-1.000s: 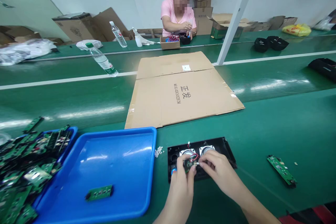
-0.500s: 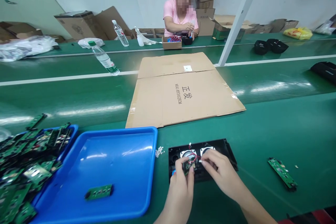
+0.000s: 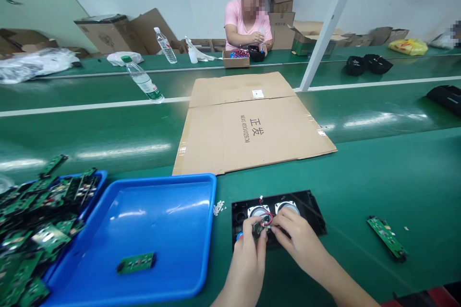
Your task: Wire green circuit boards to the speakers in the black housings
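The left hand [image 3: 248, 247] has a small board [image 3: 257, 231] in its grip, over a black case [image 3: 314, 211]. The right hand [image 3: 297, 232] pinches red wires [image 3: 267, 217] right next to that board. Two round speakers [image 3: 258, 211] sit in the case. On the green table [image 3: 360, 182], little white bits [image 3: 218, 208] lie by a blue tray [image 3: 165, 220] with one green board [image 3: 136, 263] in it. Past a flat cardboard sheet [image 3: 223, 129] is a person in pink [image 3: 239, 21].

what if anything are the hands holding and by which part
The left hand holds a small circuit board between thumb and fingers, apparently by its edges. The right hand has its fingertips beside it; what they grip can't be told.
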The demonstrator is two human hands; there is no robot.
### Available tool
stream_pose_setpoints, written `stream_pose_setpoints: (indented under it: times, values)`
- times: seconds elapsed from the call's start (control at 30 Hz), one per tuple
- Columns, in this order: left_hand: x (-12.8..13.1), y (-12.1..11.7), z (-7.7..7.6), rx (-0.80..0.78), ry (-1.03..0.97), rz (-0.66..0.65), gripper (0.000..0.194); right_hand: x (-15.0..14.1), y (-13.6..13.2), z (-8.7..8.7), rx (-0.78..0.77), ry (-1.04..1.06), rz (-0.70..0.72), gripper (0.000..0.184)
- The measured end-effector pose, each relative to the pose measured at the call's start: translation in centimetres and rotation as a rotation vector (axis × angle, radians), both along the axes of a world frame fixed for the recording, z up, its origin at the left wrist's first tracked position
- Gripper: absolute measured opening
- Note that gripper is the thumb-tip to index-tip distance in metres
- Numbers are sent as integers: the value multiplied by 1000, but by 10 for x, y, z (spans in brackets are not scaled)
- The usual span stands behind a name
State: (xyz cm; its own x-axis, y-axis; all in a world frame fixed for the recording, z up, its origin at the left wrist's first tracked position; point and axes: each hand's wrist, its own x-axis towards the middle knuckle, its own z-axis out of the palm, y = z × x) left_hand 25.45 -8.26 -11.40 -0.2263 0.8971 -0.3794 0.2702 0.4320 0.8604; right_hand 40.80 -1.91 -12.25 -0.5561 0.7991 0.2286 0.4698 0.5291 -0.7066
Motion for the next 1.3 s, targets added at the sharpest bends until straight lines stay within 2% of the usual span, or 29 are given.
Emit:
stream_pose_setpoints:
  times: [0.07,0.17,0.3,0.4,0.57,0.73,0.9,1.03,1.1,1.2,1.23,1.3]
  values:
    - [-1,0,1,-16,19,-33,33,-1,0,0,43,-13,-5,25]
    - [-2,-1,1,1,23,-15,33,-3,-2,1,119,-49,9,27]
    - [0,-3,-3,27,-110,37,34,-9,-8,0,238,-49,-45,27]
    - [3,-4,-3,67,-238,103,35,-10,-7,0,194,53,-78,21]
    - [9,-6,3,86,-339,221,46,-7,-2,1,109,127,17,18]
    - [5,-7,7,93,-375,216,54,-8,-3,-1,105,146,53,16]
    - [2,-8,5,81,-391,257,51,-16,-4,-3,176,175,57,16]
    - [-1,-7,-1,145,-324,196,45,-17,-4,0,230,126,49,21]
    - [-3,-8,-5,151,-279,149,37,-12,1,6,166,92,78,23]
    - [-5,-9,-12,117,-189,74,28,-5,19,17,-30,2,102,19]
    - [-5,-10,-13,107,-158,52,27,-5,27,20,-50,-54,85,18]
    - [-5,-10,-15,109,-111,29,27,-10,43,20,5,-193,46,30]
